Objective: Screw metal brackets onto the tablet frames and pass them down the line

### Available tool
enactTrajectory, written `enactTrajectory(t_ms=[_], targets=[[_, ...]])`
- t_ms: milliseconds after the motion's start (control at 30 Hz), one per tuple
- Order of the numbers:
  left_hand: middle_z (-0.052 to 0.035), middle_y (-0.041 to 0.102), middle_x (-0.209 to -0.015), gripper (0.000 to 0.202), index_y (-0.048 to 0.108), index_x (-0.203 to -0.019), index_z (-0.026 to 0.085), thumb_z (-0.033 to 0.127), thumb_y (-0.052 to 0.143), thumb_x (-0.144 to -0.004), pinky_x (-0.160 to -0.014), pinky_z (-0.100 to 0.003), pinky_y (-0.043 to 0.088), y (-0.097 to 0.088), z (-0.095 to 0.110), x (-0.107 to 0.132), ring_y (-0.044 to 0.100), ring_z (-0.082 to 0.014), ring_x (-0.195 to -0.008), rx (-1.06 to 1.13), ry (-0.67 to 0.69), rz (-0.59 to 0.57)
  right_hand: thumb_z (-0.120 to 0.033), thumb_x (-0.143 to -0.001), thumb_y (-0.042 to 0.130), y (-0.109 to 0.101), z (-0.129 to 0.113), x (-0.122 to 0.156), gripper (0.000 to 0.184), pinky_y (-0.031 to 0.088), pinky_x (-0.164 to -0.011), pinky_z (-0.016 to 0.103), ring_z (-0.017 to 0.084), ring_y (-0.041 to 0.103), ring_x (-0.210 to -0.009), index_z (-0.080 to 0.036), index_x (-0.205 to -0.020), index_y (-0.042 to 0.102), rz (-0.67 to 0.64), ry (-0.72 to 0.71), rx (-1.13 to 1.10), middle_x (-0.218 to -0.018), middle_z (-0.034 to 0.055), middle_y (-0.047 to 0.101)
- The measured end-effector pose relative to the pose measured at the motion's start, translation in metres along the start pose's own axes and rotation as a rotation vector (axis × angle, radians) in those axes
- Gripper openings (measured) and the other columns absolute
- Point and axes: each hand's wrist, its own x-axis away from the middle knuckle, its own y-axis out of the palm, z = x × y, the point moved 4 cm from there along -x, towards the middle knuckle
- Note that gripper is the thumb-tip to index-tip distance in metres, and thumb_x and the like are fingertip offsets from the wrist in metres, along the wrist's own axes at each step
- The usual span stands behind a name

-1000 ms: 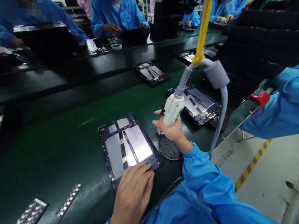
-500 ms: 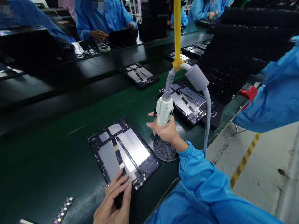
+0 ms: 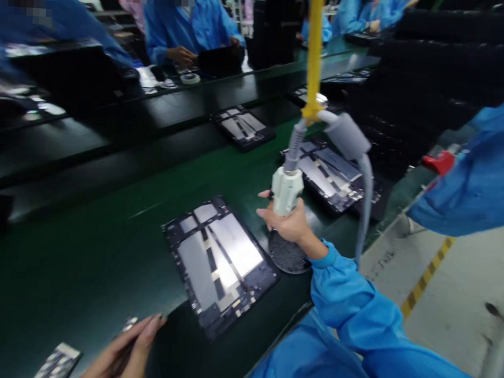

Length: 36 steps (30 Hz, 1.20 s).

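Note:
An opened tablet chassis (image 3: 221, 262) with silver plates lies on the green belt (image 3: 78, 257) in front of me. My right hand (image 3: 290, 223) is wrapped round a white electric screwdriver (image 3: 286, 191), held upright just right of the chassis, above a round black screw tray (image 3: 288, 255). A grey hose and a yellow cord (image 3: 313, 55) lead up from the tool. My left hand (image 3: 124, 353) is low at the bottom left, blurred, fingers pressed together by a small strip of parts (image 3: 128, 324); what they pinch is unclear.
Two more opened chassis (image 3: 243, 128) (image 3: 330, 174) lie further along the belt. Another parts strip (image 3: 56, 362) sits at the bottom left. Black stacked trays (image 3: 437, 69) stand at the right; a co-worker's blue sleeve (image 3: 482, 170) is beside them. Other people sit across the line.
My left hand has left the chassis's near corner and swung down and left to the parts strip. My right hand has kept hold of the screwdriver in about the same place.

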Motion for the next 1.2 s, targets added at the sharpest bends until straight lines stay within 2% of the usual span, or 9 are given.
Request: enactTrajectory(t_ms=[100,200,367,533,667,800,933,1067,1200], targets=[[-0.0054,0.074,-0.076,0.033,0.072,-0.078,0.018,0.050,0.072,-0.068,-0.077,-0.035,0.059,0.002,0.009,-0.016,0.071,-0.0226,-0.075,0.055,-0.105,-0.139,-0.022,-0.070,0.075,-0.002,-0.016,0.005,0.022,0.044,-0.042,0.031,0.013,0.050,-0.038,-0.021,-0.090,0.065,0.057,-0.079,0.020,-0.046,-0.0064,0.056],[-0.0049,0.073,-0.071,0.033,0.069,-0.080,0.016,0.043,0.076,-0.063,-0.069,-0.031,0.059,0.016,0.015,-0.037,0.070,-0.0201,-0.066,0.208,-0.219,-0.213,-0.017,-0.076,0.072,0.001,-0.037,0.006,0.022,0.044,-0.046,0.033,0.014,0.050,-0.039,-0.024,-0.095,0.063,0.067,-0.153,-0.021,-0.047,-0.0064,0.056],[-0.0053,0.072,-0.069,0.021,0.069,-0.076,0.014,0.035,0.068,-0.072,-0.061,-0.026,0.055,0.054,0.021,-0.065,0.068,-0.0164,-0.061,0.267,-0.142,-0.418,-0.016,-0.079,0.070,0.033,-0.060,0.010,0.029,0.044,-0.045,0.033,0.014,0.052,-0.040,-0.023,-0.105,0.061,-0.107,-0.164,-0.125,-0.049,-0.0070,0.056],[-0.0030,0.070,-0.068,0.012,0.070,-0.072,0.018,0.029,0.068,-0.073,-0.061,-0.025,0.051,0.070,0.023,-0.079,0.063,-0.0148,-0.062,0.266,-0.065,-0.417,-0.020,-0.079,0.071,0.071,-0.064,0.016,0.032,0.046,-0.044,0.030,0.013,0.054,-0.041,-0.024,-0.108,0.058,-0.221,-0.165,-0.149,-0.050,-0.0087,0.056],[-0.0020,0.069,-0.072,0.011,0.068,-0.072,0.018,0.028,0.071,-0.071,-0.061,-0.023,0.051,0.073,0.020,-0.083,0.063,-0.0132,-0.065,0.301,-0.102,-0.421,-0.022,-0.078,0.071,0.107,-0.068,0.017,0.031,0.046,-0.043,0.030,0.012,0.053,-0.039,-0.021,-0.106,0.057,-0.272,-0.130,-0.178,-0.049,-0.0086,0.056],[-0.0015,0.067,-0.066,0.031,0.061,-0.086,0.015,0.032,0.077,-0.066,-0.043,-0.020,0.048,0.077,0.014,-0.089,0.063,-0.0129,-0.054,0.379,-0.258,-0.526,-0.023,-0.075,0.070,0.151,-0.062,0.015,0.027,0.049,-0.048,0.031,0.013,0.053,-0.040,-0.019,-0.099,0.058,-0.319,-0.098,-0.119,-0.048,-0.0073,0.056],[-0.0015,0.065,-0.057,0.033,0.058,-0.077,0.013,0.030,0.081,-0.061,-0.037,-0.017,0.045,0.081,0.013,-0.097,0.062,-0.0125,-0.048,0.431,-0.357,-0.655,-0.022,-0.072,0.070,0.187,-0.038,0.010,0.030,0.051,-0.053,0.031,0.013,0.054,-0.042,-0.019,-0.100,0.058,-0.388,-0.050,-0.077,-0.049,-0.0076,0.056],[-0.0013,0.065,-0.057,0.027,0.058,-0.074,0.013,0.025,0.080,-0.063,-0.037,-0.017,0.045,0.082,0.013,-0.099,0.062,-0.0118,-0.047,0.456,-0.389,-0.668,-0.023,-0.072,0.071,0.200,-0.017,0.009,0.033,0.049,-0.051,0.030,0.013,0.054,-0.043,-0.019,-0.102,0.058,-0.399,-0.015,-0.056,-0.049,-0.0077,0.055],[-0.0005,0.065,-0.057,0.024,0.059,-0.074,0.013,0.022,0.078,-0.063,-0.038,-0.016,0.045,0.083,0.013,-0.097,0.062,-0.0114,-0.047,0.473,-0.404,-0.661,-0.025,-0.072,0.071,0.201,-0.011,0.011,0.033,0.047,-0.048,0.029,0.013,0.053,-0.043,-0.019,-0.101,0.059,-0.383,-0.006,-0.059,-0.048,-0.0082,0.053]])
